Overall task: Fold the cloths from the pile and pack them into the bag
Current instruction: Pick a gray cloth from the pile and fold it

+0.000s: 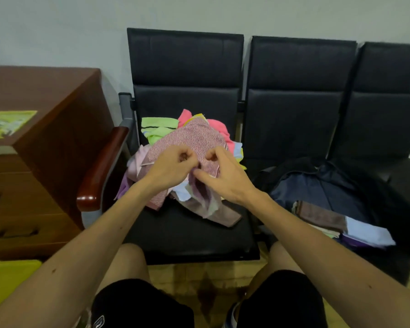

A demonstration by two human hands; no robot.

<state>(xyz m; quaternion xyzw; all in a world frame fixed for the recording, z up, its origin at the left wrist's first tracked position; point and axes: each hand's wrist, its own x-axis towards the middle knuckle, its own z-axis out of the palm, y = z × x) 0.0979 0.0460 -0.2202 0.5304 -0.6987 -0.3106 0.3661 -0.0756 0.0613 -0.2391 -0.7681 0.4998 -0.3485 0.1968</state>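
Both my left hand [169, 168] and right hand [223, 176] pinch the mauve speckled cloth [189, 138], which runs toward 12; bag [322, 185] at 3, right hand nearer.

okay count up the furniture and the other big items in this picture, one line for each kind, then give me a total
Black chair seats: 3
Wooden desk: 1
Open dark bag: 1
Loose cloth pile: 1
Leaflet: 1
Total: 7

Bare forearms, black shorts [282, 301]
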